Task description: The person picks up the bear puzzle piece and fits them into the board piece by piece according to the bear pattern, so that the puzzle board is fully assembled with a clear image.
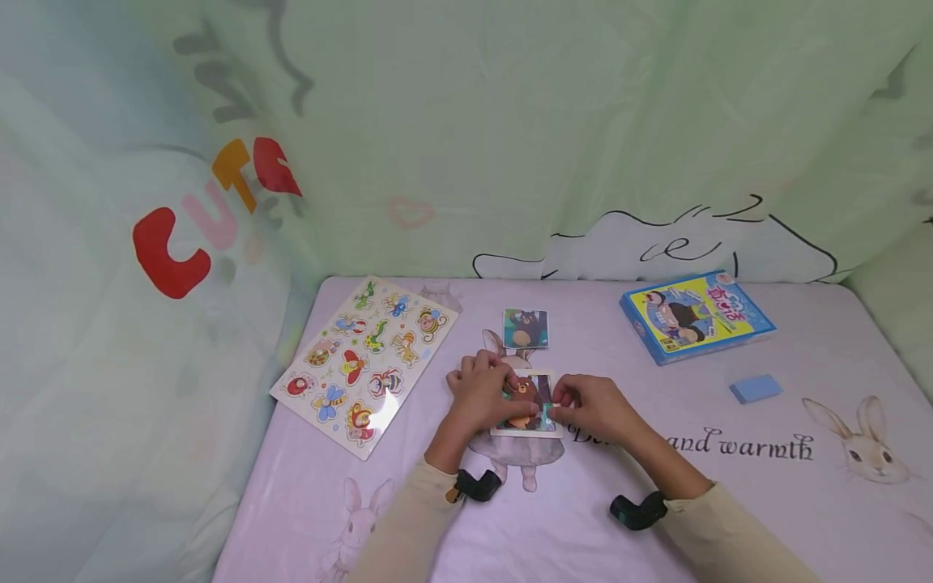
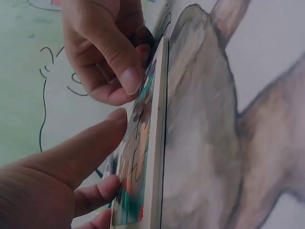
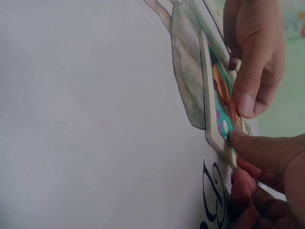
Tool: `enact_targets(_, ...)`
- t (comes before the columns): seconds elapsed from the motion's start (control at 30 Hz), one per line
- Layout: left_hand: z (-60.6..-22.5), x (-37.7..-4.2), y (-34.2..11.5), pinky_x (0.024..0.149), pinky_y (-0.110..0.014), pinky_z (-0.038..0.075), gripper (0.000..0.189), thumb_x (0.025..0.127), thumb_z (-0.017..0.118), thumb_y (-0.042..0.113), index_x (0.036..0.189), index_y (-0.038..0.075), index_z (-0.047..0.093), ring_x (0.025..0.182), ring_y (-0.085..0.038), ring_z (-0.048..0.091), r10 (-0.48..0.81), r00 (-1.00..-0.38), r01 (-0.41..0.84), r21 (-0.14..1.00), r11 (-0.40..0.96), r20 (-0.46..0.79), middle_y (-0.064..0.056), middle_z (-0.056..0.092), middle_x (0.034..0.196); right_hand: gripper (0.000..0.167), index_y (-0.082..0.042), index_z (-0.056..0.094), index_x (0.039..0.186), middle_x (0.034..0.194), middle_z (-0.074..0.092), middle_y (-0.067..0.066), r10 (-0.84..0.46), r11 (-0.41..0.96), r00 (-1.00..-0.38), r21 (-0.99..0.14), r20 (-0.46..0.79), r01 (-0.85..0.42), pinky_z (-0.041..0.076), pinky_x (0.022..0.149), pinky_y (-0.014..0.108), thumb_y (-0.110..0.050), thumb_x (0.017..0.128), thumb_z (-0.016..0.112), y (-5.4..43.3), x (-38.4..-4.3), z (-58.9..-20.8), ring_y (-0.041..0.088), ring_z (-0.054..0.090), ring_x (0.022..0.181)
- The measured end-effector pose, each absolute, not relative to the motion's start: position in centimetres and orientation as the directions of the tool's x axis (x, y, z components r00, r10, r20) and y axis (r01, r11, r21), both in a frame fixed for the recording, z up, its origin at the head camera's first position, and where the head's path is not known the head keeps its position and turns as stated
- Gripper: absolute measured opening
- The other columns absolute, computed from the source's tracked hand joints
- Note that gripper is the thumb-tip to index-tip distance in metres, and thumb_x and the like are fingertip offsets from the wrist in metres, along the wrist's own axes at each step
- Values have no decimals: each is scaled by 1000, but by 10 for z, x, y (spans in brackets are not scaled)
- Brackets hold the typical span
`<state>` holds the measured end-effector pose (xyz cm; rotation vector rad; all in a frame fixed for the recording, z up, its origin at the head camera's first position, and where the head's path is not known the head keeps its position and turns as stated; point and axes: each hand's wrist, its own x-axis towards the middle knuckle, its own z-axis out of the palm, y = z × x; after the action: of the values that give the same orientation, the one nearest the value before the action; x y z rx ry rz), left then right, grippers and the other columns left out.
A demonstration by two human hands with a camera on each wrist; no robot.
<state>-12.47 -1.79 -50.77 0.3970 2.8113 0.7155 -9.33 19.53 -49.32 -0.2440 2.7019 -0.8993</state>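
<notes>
A small framed jigsaw puzzle [image 1: 522,390] with a brown bear picture lies on the pink cloth in front of the person. The left hand [image 1: 481,393] holds it from the left, its thumb reaching over the picture and its fingers bent at the far-left side. From the right, the right hand [image 1: 594,407] holds the puzzle's right edge, the thumb [image 3: 259,150] on the teal part of the picture and the other fingers curled beside the frame. In the left wrist view, joint lines cross the puzzle [image 2: 138,157]. Directly behind it lies a matching bear picture card [image 1: 526,329].
A white board of insect figures [image 1: 372,364] lies at the left. Towards the back right is a blue and yellow box [image 1: 696,316], with a small blue block [image 1: 756,389] in front of it. A printed curtain [image 1: 510,146] hangs behind the table.
</notes>
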Motion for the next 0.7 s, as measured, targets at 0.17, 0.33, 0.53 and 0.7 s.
enact_targets(0.17,-510,-123,-14,91,-52,28,44,72,84,63,85,28,62,116,-26,39,294,-948,205,478,854,-119,2,47,120,18,-14,67,92,79,59,-2,-235,798,-945,-601,-227,-54,41,62,29,-21,86,81,194,-94,-492,15,50,73)
enact_targets(0.33,-511,-123,-13,90,-52,29,44,72,85,63,84,28,62,116,-26,39,288,-951,206,465,861,-113,2,47,119,18,-14,67,93,79,59,-1,-229,798,-945,-601,-231,-46,41,61,29,-21,85,82,194,-94,-493,16,50,73)
enact_targets(0.53,-511,-123,-13,90,-53,29,44,71,86,62,84,28,61,115,-26,39,291,-950,207,464,861,-116,1,47,118,19,-13,66,92,78,59,-1,-221,798,-948,-601,-229,-41,41,60,29,-19,85,83,193,-93,-493,15,50,72)
enact_targets(0.7,-510,-122,-13,90,-53,28,44,72,85,61,87,27,61,116,-26,38,295,-949,215,449,867,-115,1,46,120,19,-13,68,94,79,59,-2,-243,790,-946,-609,-215,-65,41,61,28,-20,84,83,193,-92,-492,15,50,73)
